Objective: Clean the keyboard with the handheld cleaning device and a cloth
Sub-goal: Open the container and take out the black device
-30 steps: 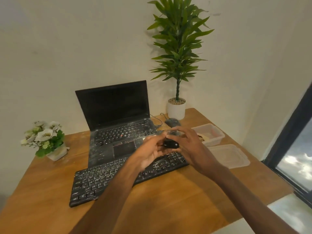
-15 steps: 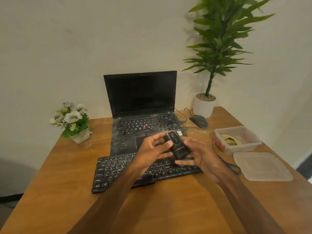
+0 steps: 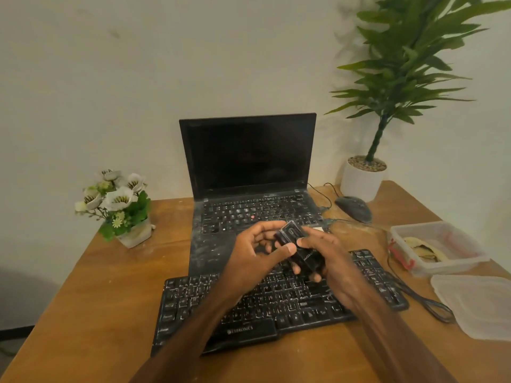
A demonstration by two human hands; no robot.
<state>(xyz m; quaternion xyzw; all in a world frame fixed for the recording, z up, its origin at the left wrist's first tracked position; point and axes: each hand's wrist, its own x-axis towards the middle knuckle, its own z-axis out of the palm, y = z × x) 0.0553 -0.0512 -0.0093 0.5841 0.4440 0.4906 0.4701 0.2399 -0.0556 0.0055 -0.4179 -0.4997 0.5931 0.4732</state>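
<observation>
Thumb shifted lower, our left hand [image 3: 255,254] and right hand [image 3: 336,265] grip the cleaner [image 3: 300,248].
We judge the keyboard [image 3: 193,299] dusty, cleaning unstarted.

both hands [image 3: 260,252] grip black cleaning device [image 3: 300,251] over dusty keyboard [image 3: 276,299]

Dimly and warmly lit, with a faint soft shadow on the wall [image 3: 110,78] just left of the tall plant [image 3: 409,64] at far right. Slightly soft throughout, most blurred at the plant's leaves and along the near edge. Bent by wide-angle distortion, the table [image 3: 83,313] edges splaying outward.
</observation>
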